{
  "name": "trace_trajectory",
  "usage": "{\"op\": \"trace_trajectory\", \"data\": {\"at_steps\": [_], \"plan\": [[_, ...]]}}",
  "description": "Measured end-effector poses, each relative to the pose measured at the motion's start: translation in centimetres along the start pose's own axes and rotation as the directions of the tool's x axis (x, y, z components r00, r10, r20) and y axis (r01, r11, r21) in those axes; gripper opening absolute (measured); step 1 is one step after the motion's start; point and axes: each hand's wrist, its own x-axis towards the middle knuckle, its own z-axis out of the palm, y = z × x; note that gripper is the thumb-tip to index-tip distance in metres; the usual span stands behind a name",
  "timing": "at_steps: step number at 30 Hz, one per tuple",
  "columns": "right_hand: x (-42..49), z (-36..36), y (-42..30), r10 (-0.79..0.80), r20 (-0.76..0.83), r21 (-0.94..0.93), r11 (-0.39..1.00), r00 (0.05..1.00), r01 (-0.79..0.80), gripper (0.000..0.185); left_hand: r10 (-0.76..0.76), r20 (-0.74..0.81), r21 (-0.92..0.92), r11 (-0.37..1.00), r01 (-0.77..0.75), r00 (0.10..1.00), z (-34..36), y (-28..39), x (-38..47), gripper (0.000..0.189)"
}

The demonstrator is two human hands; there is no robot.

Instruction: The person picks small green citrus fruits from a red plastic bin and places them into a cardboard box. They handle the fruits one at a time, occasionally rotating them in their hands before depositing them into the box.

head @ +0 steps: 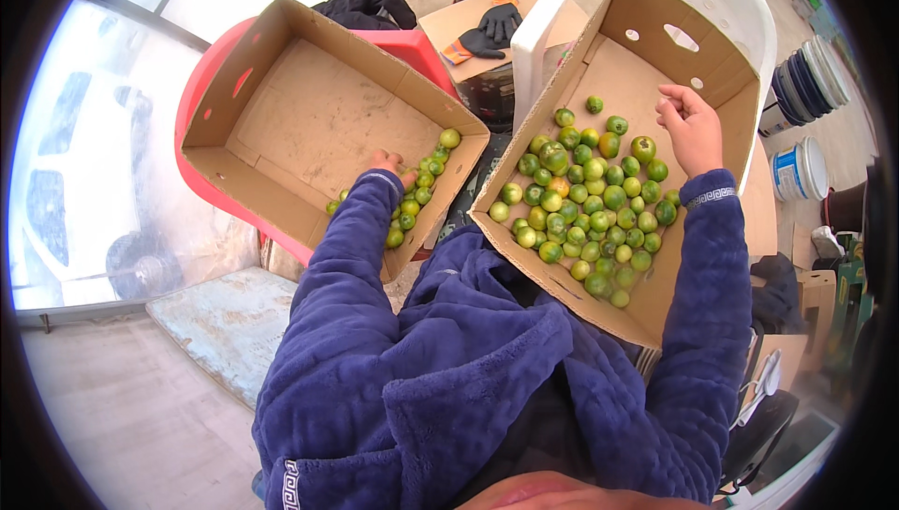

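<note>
Inside the left cardboard box (pixel 337 102), my left hand (pixel 393 164) is lowered beside a row of small green citrus fruits (pixel 423 180). That row lies along the near right side of the box. My sleeve hides part of it, and whether the fingers grip a fruit cannot be made out. Above the far right part of the right cardboard box (pixel 635 78), my right hand (pixel 690 123) has its fingers loosely bent and apart, with no fruit visible in it. Many green citrus fruits (pixel 593 204), some turning yellow or orange, are spread over this box's near half.
A red plastic chair (pixel 200 159) supports the left box, and a white plastic chair (pixel 751 25) surrounds the right one. Black-and-orange work gloves (pixel 491 32) lie on a cardboard sheet (pixel 449 15) between them. Stacked buckets (pixel 808 81) stand at right; a translucent plastic-film wall (pixel 140 159) rises at left.
</note>
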Motion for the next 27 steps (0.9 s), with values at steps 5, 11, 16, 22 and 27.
{"op": "trace_trajectory", "data": {"at_steps": [5, 11, 16, 22, 27], "plan": [[-0.2, 0.1, -0.1, 0.011, 0.008, 0.029, 1.0, 1.0, -0.011, 0.026, 0.073, 0.21, 0.148, 0.983, -0.105, 0.975, -1.7, 2.6, -0.2, 0.06], [0.1, 0.3, 0.0, -0.006, 0.02, 0.017, 1.0, 1.0, 0.006, 0.026, -0.062, 0.437, 0.394, 0.91, -0.129, 0.897, -3.7, 4.8, 1.0, 0.064], [0.0, -0.1, 0.2, 0.012, 0.018, 0.008, 1.0, 1.0, -0.012, 0.026, -0.097, 0.4, 0.429, 0.899, -0.093, 0.911, -5.7, 7.2, -0.6, 0.064], [-0.3, 0.2, -1.0, 0.003, 0.021, -0.016, 1.0, 1.0, -0.003, 0.026, -0.105, 0.399, 0.433, 0.897, -0.087, 0.911, -6.2, 5.5, 0.5, 0.065], [-0.3, 0.3, -0.2, -0.003, 0.026, -0.034, 0.999, 1.0, 0.004, 0.024, -0.034, 0.391, 0.394, 0.909, -0.133, 0.92, -3.0, 6.1, 0.7, 0.065]]}}
